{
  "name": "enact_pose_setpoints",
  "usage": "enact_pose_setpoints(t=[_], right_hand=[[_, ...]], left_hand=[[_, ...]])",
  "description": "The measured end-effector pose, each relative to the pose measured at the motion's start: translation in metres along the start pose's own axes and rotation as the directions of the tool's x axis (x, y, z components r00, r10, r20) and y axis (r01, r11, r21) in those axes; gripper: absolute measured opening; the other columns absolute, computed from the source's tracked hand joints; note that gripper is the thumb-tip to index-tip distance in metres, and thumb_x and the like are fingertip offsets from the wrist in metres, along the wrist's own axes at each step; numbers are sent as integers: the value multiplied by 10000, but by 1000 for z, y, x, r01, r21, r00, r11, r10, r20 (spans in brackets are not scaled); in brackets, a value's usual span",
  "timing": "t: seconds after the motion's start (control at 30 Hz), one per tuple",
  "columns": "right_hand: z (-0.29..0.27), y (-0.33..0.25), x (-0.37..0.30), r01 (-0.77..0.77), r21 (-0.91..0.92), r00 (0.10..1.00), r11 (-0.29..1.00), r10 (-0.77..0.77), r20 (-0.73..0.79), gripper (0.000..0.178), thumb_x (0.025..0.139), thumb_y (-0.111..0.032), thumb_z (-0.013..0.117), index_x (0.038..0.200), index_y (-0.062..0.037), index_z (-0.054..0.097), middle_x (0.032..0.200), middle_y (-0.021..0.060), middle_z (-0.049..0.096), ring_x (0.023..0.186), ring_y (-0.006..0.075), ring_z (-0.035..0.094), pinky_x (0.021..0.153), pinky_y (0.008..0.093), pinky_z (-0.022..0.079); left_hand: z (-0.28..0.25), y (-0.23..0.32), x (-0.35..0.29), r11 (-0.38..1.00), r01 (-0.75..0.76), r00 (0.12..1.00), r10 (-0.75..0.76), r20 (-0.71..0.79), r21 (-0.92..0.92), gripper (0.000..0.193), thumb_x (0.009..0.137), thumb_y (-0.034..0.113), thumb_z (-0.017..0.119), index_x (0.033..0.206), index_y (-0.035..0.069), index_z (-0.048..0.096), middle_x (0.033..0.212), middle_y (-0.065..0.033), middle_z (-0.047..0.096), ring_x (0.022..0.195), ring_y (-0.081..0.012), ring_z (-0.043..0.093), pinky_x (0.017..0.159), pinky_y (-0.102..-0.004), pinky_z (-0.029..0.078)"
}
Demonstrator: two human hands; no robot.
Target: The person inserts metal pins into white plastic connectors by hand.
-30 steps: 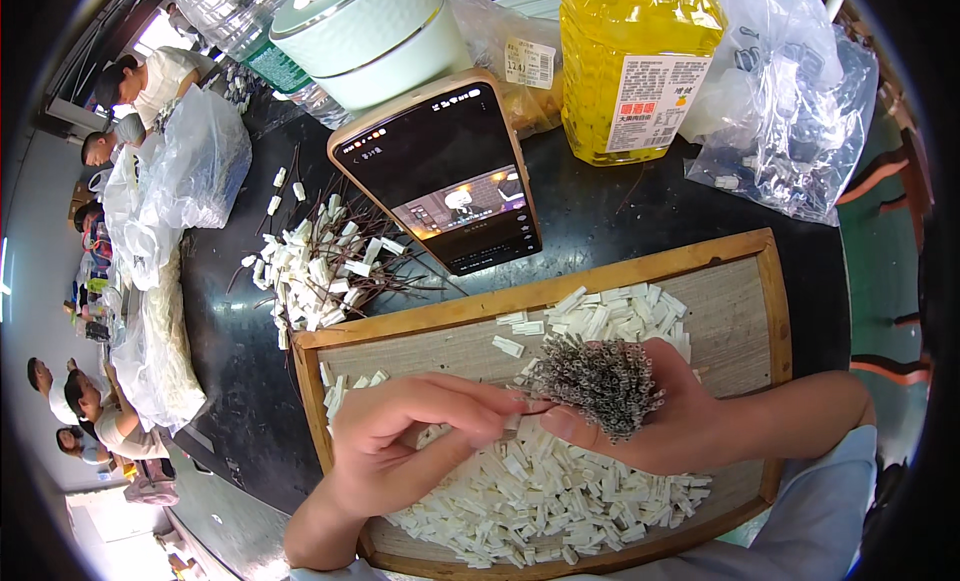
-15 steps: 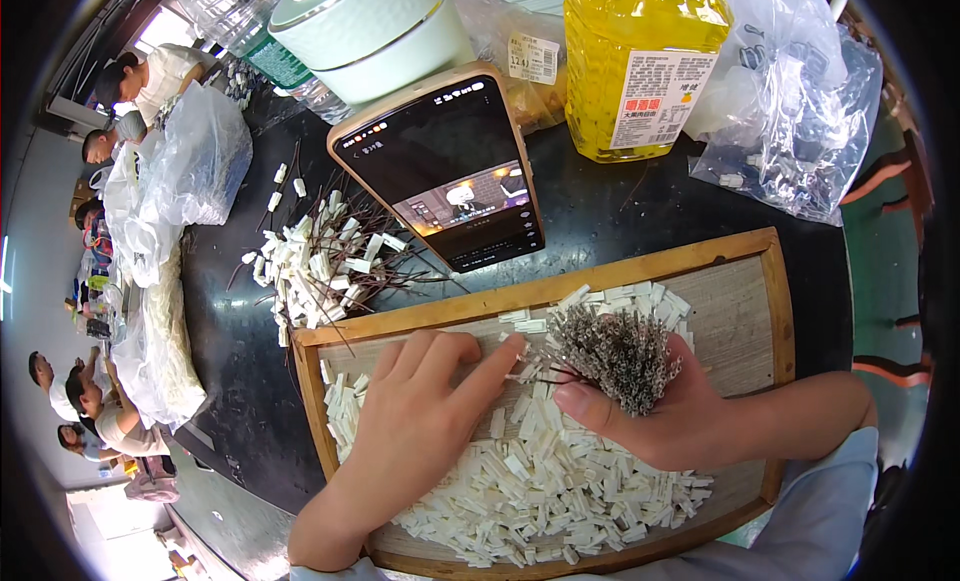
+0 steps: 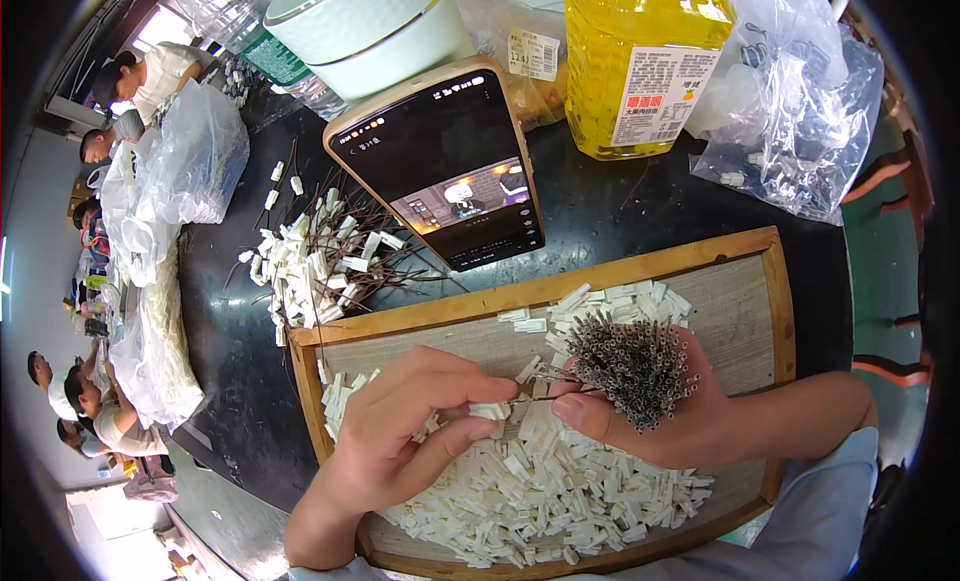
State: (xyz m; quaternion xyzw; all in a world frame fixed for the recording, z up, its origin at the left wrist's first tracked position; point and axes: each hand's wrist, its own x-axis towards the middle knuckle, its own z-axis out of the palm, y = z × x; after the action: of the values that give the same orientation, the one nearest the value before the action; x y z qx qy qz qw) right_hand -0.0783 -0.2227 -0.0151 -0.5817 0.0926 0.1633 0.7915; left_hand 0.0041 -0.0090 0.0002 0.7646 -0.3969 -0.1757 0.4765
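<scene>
We pinch one small white piece (image 3: pixel 490 411) in our left hand (image 3: pixel 405 436), meeting a thin rod drawn from the bundle of rods (image 3: pixel 632 369) clenched in our right hand (image 3: pixel 660 411). A small finished pile (image 3: pixel 315 266) lies on the dark surface (image 3: pixel 600 211); the wooden tray (image 3: pixel 770 281) holds many loose pieces, so most work remains.

Small white plastic pieces (image 3: pixel 540 481) cover a tan wooden tray (image 3: pixel 640 266) on the glossy black tabletop (image 3: pixel 620 201); a grey bundle of thin metal tubes (image 3: pixel 635 366), a clear bottle of yellow oil (image 3: pixel 640 61), a pale green pot (image 3: pixel 370 31).
</scene>
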Motion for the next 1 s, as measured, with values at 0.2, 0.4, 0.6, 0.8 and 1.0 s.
enact_pose_setpoints(t=[0.2, 0.4, 0.6, 0.8, 1.0], right_hand=[[-8, 4, 0, 35, -60, 993, 998, -28, 118, 236, 794, -2, 676, 1016, 21, 600, 929, 32, 652, 883, 53, 580, 788, 214, 482], [-12, 16, -2, 146, 77, 965, 986, -159, 207, 321, 782, 41, 659, 1092, 32, 575, 1019, 37, 629, 942, 52, 557, 826, 221, 471], [-1, 5, -1, 101, -114, 991, 988, -90, 101, 301, 812, -28, 666, 1098, 14, 582, 948, 28, 643, 891, 55, 572, 771, 219, 481], [-2, -1, -1, -37, 18, 997, 999, 38, -61, 177, 890, -154, 606, 1008, -24, 587, 776, -7, 616, 717, 29, 537, 608, 210, 444], [-3, 3, 2, -3, 81, 999, 997, 7, -41, 123, 913, -152, 570, 962, -39, 563, 743, -39, 571, 677, 15, 498, 580, 197, 400]], left_hand=[[10, 7, 2, 980, -85, 996, 89, -13, 177, 242, 675, 12, 739, 911, 6, 680, 825, -97, 597, 721, -185, 591, 599, -253, 460], [14, 10, 1, 954, -181, 983, 179, 32, 238, 303, 702, 0, 710, 999, -2, 651, 863, -98, 595, 719, -233, 610, 579, -304, 497], [4, 11, 1, 820, -238, 962, 273, 8, 520, 188, 710, -48, 650, 893, -3, 651, 822, -101, 595, 704, -224, 591, 576, -297, 475], [-36, -4, -4, 464, 331, 865, 199, -460, 822, 243, 784, -78, 560, 1011, -7, 609, 978, -144, 571, 827, -257, 563, 696, -333, 451], [11, 8, -2, 690, 18, 1000, -27, 1, 724, 429, 752, 40, 596, 1178, 86, 566, 1055, -110, 534, 1003, -268, 516, 811, -375, 415]])
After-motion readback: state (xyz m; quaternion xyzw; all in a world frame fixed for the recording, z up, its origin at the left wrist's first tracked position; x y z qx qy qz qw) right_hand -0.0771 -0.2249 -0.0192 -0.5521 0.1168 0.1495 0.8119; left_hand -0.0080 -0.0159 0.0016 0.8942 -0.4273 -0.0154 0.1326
